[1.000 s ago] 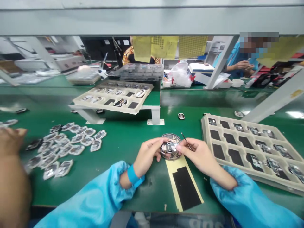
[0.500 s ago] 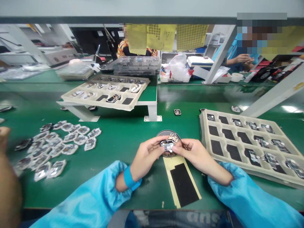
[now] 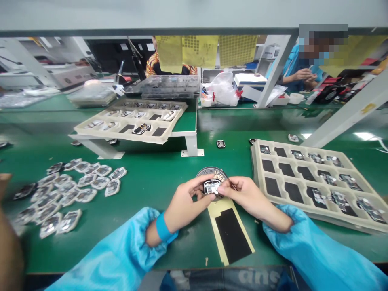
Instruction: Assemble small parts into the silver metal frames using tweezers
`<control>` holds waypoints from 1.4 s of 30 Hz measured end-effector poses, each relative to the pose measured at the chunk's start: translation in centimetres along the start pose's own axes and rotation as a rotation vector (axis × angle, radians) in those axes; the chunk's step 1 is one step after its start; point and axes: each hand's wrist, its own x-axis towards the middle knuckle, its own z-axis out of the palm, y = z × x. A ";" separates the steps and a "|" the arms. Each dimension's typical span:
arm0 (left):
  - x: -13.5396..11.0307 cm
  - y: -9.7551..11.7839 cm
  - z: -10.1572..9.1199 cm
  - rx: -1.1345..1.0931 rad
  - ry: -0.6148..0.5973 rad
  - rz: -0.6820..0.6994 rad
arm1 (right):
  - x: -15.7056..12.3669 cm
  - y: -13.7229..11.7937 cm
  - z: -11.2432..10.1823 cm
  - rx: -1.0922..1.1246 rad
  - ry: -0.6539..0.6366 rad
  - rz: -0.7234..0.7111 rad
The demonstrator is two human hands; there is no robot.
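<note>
An open smartwatch case [image 3: 211,186], its circuitry facing up, sits between my two hands just over a round grey dish [image 3: 202,172] with small parts in it. My left hand [image 3: 188,200] grips the case by its left side, thumb along the lower edge. On the other side, the thumb of my right hand [image 3: 247,196] touches the case's right edge. A thin dark tool, apparently tweezers [image 3: 228,182], is pinched in the right fingers; its tips cannot be made out. Under the dish lies a yellow sheet with a black pad [image 3: 233,236].
A beige compartment tray [image 3: 256,169] with circuit boards stands at right. Several watch cases [image 3: 65,188] lie at left, near another person's arm [image 3: 10,242]. A second tray [image 3: 121,135] rests on a raised shelf [image 3: 190,145]. One watch case [image 3: 221,144] lies farther back.
My left thumb has slid from the face of the watch case down to its lower edge. The whole view has shifted slightly. The right hand keeps nearly the same pose.
</note>
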 end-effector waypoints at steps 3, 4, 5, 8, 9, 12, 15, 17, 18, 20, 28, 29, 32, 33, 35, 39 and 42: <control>-0.1 0.0 0.0 0.101 0.031 0.026 | 0.0 0.1 0.0 0.011 -0.001 0.013; -0.2 0.0 0.0 0.143 0.045 0.049 | 0.0 0.2 0.1 0.009 0.003 0.017; -0.2 0.0 0.0 0.188 0.057 0.080 | 0.0 0.2 0.1 0.006 0.011 0.019; -0.3 0.1 -0.1 0.296 0.069 0.177 | 0.0 0.2 0.3 -0.004 0.035 0.017; -0.3 0.1 -0.1 0.313 0.073 0.190 | 0.0 0.2 0.4 -0.009 0.044 0.010; -0.3 0.0 -0.1 0.211 0.083 0.114 | 0.0 0.1 0.6 -0.011 0.094 -0.047; -0.1 -0.1 0.2 -0.140 0.017 -0.039 | 0.0 0.2 0.8 0.045 0.117 -0.089; 0.1 -0.1 0.3 -0.323 -0.022 -0.098 | 0.0 0.3 0.9 0.068 0.119 -0.100; 0.2 -0.1 0.4 -0.361 -0.027 -0.114 | -0.1 0.3 0.9 0.070 0.125 -0.104; 0.2 -0.1 0.5 -0.375 -0.026 -0.129 | -0.1 0.4 1.0 0.076 0.143 -0.110; 0.4 -0.1 0.5 -0.386 -0.004 -0.051 | -0.1 0.5 1.0 0.161 0.035 -0.097; 0.4 -0.1 0.5 -0.380 -0.007 -0.051 | -0.1 0.6 1.0 0.165 0.030 -0.091; 0.3 -0.1 0.4 -0.378 -0.007 -0.059 | -0.1 0.7 0.9 0.177 0.016 -0.079; 0.3 0.0 0.4 -0.389 -0.006 -0.066 | -0.1 0.7 0.9 0.173 0.024 -0.081; 0.2 0.1 0.6 -0.424 -0.011 -0.079 | -0.1 0.8 1.0 0.154 0.065 -0.087; 0.1 0.2 0.8 -0.470 -0.025 -0.085 | -0.1 0.8 1.3 0.185 0.084 -0.088; 0.0 0.1 0.8 -0.478 -0.014 -0.070 | -0.1 0.7 1.4 0.216 0.024 -0.105</control>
